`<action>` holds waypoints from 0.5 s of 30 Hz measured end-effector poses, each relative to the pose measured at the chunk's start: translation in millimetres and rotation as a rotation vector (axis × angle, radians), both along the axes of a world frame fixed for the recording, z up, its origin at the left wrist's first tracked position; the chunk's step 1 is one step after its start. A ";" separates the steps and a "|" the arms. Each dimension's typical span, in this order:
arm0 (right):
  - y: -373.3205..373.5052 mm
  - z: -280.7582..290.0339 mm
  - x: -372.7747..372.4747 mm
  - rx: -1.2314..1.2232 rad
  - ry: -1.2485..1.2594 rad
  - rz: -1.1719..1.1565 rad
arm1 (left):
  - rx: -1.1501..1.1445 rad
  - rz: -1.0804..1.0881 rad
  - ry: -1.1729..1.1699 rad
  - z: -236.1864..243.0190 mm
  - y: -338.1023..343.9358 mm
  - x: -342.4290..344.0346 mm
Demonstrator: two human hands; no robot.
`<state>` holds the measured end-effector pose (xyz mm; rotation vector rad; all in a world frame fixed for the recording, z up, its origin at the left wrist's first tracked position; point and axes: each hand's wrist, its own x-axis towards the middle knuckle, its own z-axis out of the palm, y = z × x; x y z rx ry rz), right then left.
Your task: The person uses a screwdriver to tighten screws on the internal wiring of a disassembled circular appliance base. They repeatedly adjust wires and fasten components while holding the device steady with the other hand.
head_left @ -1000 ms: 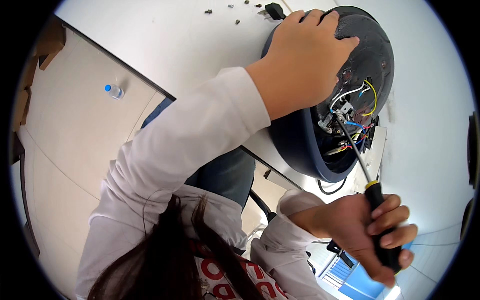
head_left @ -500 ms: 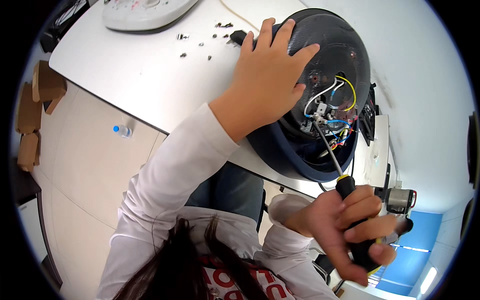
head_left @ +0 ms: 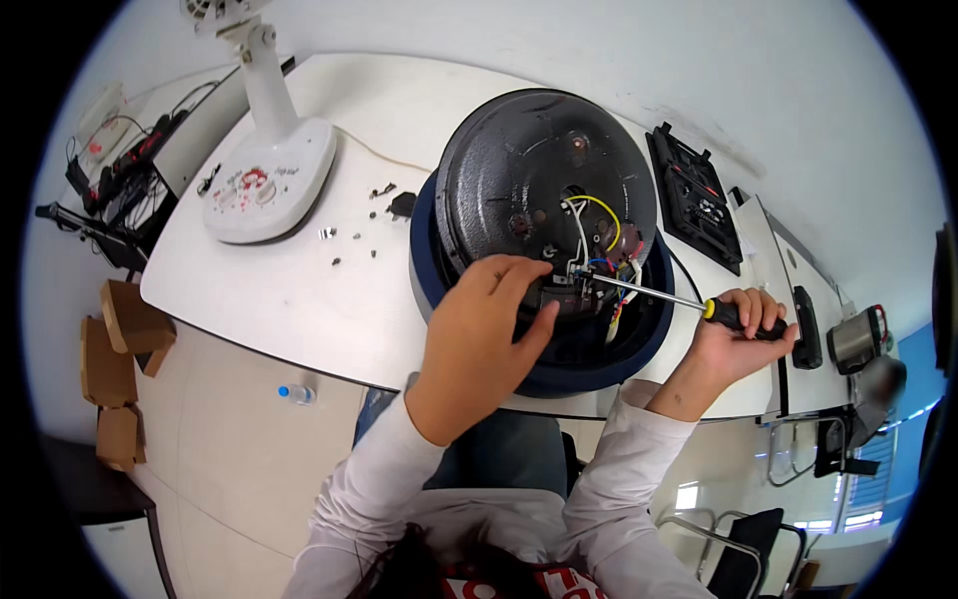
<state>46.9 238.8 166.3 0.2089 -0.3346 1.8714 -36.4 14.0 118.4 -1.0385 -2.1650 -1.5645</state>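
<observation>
Far left of my left hand: a white fan base (head_left: pixel 267 180) stands on the white table (head_left: pixel 299 299), with small loose screws and dark bits (head_left: pixel 371 215) scattered between it and the appliance.

Below that hand, off the table: a plastic bottle (head_left: pixel 296 393) and cardboard boxes (head_left: pixel 115 369) lie on the floor.

Left hand (head_left: pixel 479 339): I press it, fingers half curled, against the near rim of the upturned round appliance (head_left: pixel 544 200), thumb and fingertips pinching at the small wired part by the opening; it closes on nothing else.

Just beyond my fingertips: yellow, white and blue wires (head_left: pixel 594 225) loop out of the dark underside, the whole body sitting in its navy shell at the table's near edge.

Right hand (head_left: pixel 733 334): I have it wrapped tight around the black-and-yellow handle of a screwdriver (head_left: pixel 689 302), its shaft running left, level, the tip buried among the wires beside my left fingers.

Right of that hand: a black grille panel (head_left: pixel 694 195) and a dark remote-like piece (head_left: pixel 804 324) lie on the table.

Step in hand: by my reading, working a fastener at the wiring block while the other hand steadies it.

Next move: likely needs the tip kept square and the wires held clear.
</observation>
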 end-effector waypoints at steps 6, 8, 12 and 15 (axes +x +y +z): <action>20.7 -18.7 -0.9 -0.120 0.065 0.158 | -0.063 -0.195 -0.151 13.0 24.2 3.7; 23.3 -19.4 -0.9 -0.216 0.078 0.185 | -0.023 -0.273 -0.255 13.0 30.1 1.2; 24.3 -25.2 0.9 -0.298 0.087 0.184 | -0.013 -0.341 -0.307 16.3 36.3 -6.3; 24.9 -25.2 3.5 -0.305 0.078 0.154 | -0.183 -0.475 -0.307 27.3 38.0 -18.4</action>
